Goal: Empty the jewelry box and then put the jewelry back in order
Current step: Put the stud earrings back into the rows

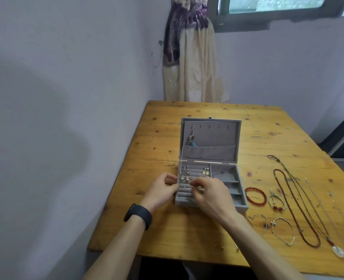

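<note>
Grey jewelry box [224, 175] sits open mid-frame on the wooden table [163, 138], with a few earrings [206, 171] stuck in the ring rolls. Both hands are over its lower left part. The left hand [161, 190] and the right hand [213, 195] have their fingertips bunched together, but I honestly can't tell if either is gripping anything. A red bracelet [255, 188] and a dark red bead necklace [312, 244] lie off to the right.

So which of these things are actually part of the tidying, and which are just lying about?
Part of the job:
grey jewelry box, earrings in its slots, red bracelet, bead necklace, left hand and right hand over the box.

Just there:
curtain, window, black wristband, wooden table.
</note>
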A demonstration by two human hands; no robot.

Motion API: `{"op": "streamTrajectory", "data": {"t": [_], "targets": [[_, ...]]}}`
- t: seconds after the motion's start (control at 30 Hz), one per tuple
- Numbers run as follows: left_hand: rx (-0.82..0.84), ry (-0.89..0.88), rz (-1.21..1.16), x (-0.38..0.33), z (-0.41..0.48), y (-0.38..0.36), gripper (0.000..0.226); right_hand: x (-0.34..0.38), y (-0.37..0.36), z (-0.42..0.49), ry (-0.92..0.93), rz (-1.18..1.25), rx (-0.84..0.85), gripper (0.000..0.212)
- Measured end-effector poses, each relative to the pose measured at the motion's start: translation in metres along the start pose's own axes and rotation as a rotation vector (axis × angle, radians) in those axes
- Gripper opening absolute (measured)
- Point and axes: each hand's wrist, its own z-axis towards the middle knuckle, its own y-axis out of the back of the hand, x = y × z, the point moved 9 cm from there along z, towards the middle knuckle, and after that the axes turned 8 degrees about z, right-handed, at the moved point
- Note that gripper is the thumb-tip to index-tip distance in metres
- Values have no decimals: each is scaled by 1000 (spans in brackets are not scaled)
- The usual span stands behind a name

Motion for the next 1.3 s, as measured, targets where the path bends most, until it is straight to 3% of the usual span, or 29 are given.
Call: {"op": "streamTrajectory", "data": {"t": [0.3, 0.47, 0.57, 0.73, 1.3], "targets": [[-245, -155, -25, 2, -76, 2, 16, -36, 51, -99, 4, 110, -134, 15], [-133, -245, 87, -3, -106, -39, 17, -63, 51, -140, -45, 66, -147, 16], [-158, -302, 271, -11, -117, -59, 23, -67, 46, -154, -40, 1, -155, 17], [-142, -365, 376, -30, -126, -82, 24, -64, 39, -161, -15, -76, -179, 19], [-206, -408, 474, -33, -130, -90, 17, -55, 24, -154, 22, -152, -197, 9]]}}
